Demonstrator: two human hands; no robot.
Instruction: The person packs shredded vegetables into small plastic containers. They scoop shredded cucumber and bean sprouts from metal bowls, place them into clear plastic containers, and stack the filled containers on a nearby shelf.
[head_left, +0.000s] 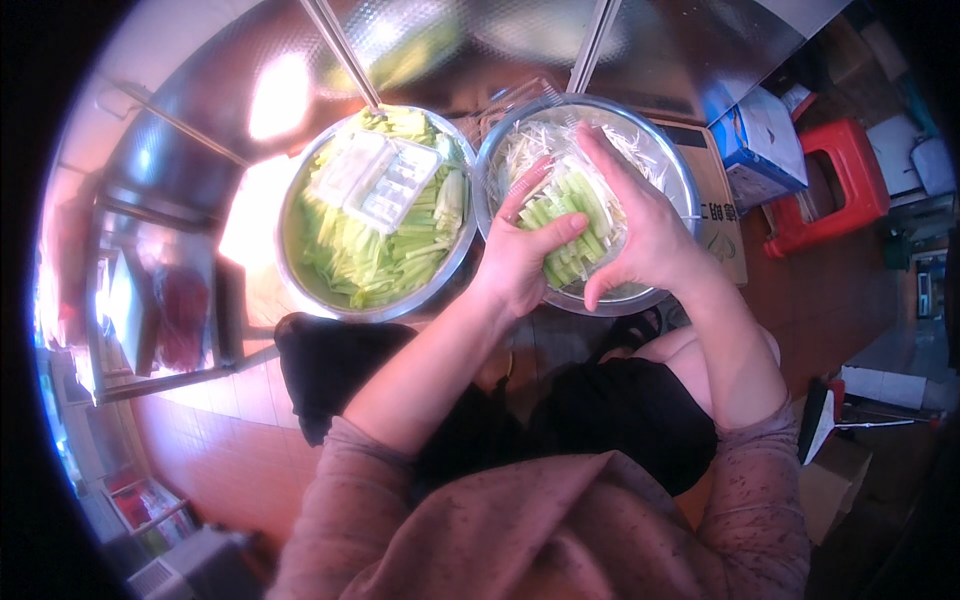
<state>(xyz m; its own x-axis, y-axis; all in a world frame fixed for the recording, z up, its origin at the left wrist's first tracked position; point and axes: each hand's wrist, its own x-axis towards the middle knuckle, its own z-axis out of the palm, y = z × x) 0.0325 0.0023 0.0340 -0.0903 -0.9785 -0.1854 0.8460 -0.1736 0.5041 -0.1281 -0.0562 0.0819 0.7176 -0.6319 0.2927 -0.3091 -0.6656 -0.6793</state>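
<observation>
Above the right metal basin (681, 196), cut pale-green celery pieces (574, 214) lie in a clear plastic container, whose outline is partly hidden. My left hand (525, 251) holds its left side, thumb over the celery and fingers along the plastic. Cupped around the right side is my right hand (645, 217), its thumb and long fingers spread wide. Thin white strands (630, 150), perhaps sprouts or enoki mushrooms, fill the basin below. The left metal basin (289, 251) is heaped with cut celery (375, 266); clear plastic clamshell containers (394, 184) rest on top.
Beyond the basins stands a textured metal panel (517, 37) with upright metal legs. Flattened-looking cardboard (724, 247) lies under the right basin. A blue-and-white box (761, 154) and red plastic stool (832, 180) are at right. A dustpan (821, 427) and cardboard box (836, 480) sit lower right.
</observation>
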